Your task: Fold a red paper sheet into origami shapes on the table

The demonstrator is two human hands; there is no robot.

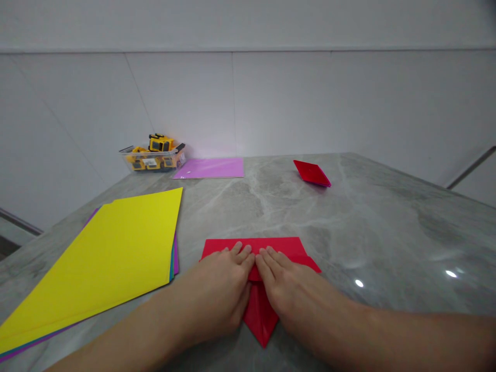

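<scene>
A red sheet of paper (pixel 260 310), partly folded to a point toward me, lies on the grey marble table (pixel 368 232). My left hand (pixel 220 289) rests flat on its left half, fingers stretched out and pressing down. My right hand (pixel 289 284) lies flat on its right half in the same way. The fingertips of both hands nearly meet over the middle of the paper. Neither hand grips anything.
A stack of coloured sheets with yellow on top (pixel 104 263) lies at the left. A pink sheet (pixel 211 168) and a clear box of yellow toy vehicles (pixel 154 155) sit by the back wall. A folded red paper shape (pixel 312 173) sits far right of centre.
</scene>
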